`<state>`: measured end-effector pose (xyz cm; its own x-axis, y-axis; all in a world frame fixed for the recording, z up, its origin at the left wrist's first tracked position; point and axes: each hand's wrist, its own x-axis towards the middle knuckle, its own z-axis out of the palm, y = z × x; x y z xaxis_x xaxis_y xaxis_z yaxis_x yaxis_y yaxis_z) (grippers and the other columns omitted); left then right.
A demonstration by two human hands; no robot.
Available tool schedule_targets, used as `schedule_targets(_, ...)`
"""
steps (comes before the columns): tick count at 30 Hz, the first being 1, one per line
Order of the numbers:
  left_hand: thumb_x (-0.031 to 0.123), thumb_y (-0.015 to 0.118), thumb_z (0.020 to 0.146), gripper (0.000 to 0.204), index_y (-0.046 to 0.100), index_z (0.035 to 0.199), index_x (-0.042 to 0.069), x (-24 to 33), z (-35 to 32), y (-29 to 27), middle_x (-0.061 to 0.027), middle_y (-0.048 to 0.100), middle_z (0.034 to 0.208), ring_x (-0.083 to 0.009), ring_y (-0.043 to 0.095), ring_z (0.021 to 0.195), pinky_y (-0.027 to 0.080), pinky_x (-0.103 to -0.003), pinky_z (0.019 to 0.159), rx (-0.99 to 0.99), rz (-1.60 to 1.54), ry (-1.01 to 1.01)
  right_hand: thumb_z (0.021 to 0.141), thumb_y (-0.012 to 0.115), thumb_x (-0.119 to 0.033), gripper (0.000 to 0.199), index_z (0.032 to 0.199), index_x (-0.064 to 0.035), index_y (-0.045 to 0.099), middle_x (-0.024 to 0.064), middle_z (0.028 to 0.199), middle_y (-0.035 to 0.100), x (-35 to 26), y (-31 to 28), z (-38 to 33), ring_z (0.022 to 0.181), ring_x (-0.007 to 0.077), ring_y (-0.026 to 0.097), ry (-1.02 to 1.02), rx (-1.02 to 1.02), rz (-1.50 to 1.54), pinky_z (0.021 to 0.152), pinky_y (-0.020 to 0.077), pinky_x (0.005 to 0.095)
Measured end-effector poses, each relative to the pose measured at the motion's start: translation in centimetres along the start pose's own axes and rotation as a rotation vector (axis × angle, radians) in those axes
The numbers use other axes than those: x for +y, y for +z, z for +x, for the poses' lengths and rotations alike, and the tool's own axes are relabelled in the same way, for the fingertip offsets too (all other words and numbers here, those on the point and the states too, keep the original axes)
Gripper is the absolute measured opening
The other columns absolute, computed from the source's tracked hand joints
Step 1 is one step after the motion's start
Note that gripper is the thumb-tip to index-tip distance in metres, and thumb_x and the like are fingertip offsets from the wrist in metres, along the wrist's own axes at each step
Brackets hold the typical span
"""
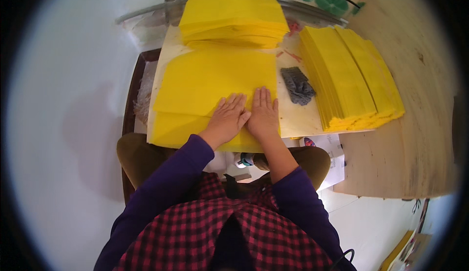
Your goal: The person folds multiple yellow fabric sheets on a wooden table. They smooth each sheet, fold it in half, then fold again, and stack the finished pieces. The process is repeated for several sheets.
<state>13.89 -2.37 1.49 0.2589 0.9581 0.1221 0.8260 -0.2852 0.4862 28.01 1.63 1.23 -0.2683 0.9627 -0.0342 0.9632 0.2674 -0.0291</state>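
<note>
A large yellow sheet [215, 80], which looks like thin fabric, lies on the pale board in front of me. Its upper part overlaps a near flap [176, 129] that hangs slightly over the board's front edge. My left hand [228, 117] rests flat on the sheet with its fingers stretched out. Beside it, my right hand [264, 117] lies flat near the sheet's right edge, fingers straight and pointing away from me. Neither hand grips anything. The two thumbs come close together between the hands.
Behind the sheet stands a thick stack of yellow sheets [234, 14]. More folded yellow sheets [342, 80] are piled at the right. A crumpled dark grey cloth [298, 85] lies between them and my right hand. A wooden panel [405, 75] rises on the right, a white wall [63, 100] on the left.
</note>
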Motion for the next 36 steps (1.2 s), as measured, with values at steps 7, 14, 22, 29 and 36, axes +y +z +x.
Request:
schedule_targets(7,0.04,0.038,0.099,0.063,0.025,0.149,0.005,-7.8,-3.2,-3.1,-0.013,0.023,0.156,-0.0269,0.019,0.145,0.015,-0.049,0.116,0.029,0.43,-0.292,0.097,0.032,-0.052,0.076,0.149,0.0013,0.02,0.0172,0.157,0.018,-0.1,0.4,-0.1,0.146,0.0271,0.014,-0.006,0.044,0.055,0.117,0.0083,0.0482)
schedule_targets(14,0.041,0.036,0.099,0.064,0.021,0.15,0.004,-13.7,-6.5,-7.1,-0.0138,0.019,0.157,-0.0275,0.017,0.146,0.015,-0.046,0.117,0.086,0.332,-0.578,0.096,0.038,-0.049,0.076,0.148,0.0031,0.021,0.0202,0.156,0.019,-0.2,-0.1,-0.2,0.146,0.0295,0.015,-0.028,0.052,0.082,0.117,0.0099,0.0483)
schedule_targets(22,0.033,0.041,0.099,0.056,0.032,0.145,0.003,-7.8,-4.8,-5.3,-0.0145,0.031,0.153,-0.0268,0.025,0.143,0.016,-0.047,0.116,0.155,0.237,-0.139,0.096,0.044,-0.041,0.07,0.147,0.0027,0.025,0.0209,0.155,0.021,-3.4,-1.0,-0.6,0.145,0.0324,0.016,-0.239,0.054,0.169,0.117,0.0116,0.0478)
schedule_targets(29,0.035,0.042,0.098,0.058,0.031,0.146,0.004,-7.5,-5.2,-3.9,-0.0108,0.029,0.154,-0.0234,0.023,0.144,0.014,-0.045,0.117,0.037,0.294,-0.235,0.095,0.046,-0.042,0.071,0.148,0.0002,0.025,0.0187,0.155,0.022,-0.9,0.3,-1.8,0.145,0.0317,0.018,-0.23,0.027,0.176,0.117,0.013,0.0472)
schedule_targets(36,0.031,0.045,0.097,0.057,0.032,0.146,0.005,-13.2,-9.4,-7.6,-0.0132,0.03,0.153,-0.0255,0.023,0.144,0.015,-0.044,0.117,0.15,0.352,-0.506,0.094,0.05,-0.038,0.068,0.146,0.0005,0.029,0.0198,0.154,0.024,4.1,-0.9,-3.1,0.144,0.0316,0.019,-0.062,0.062,0.148,0.117,0.0134,0.0471)
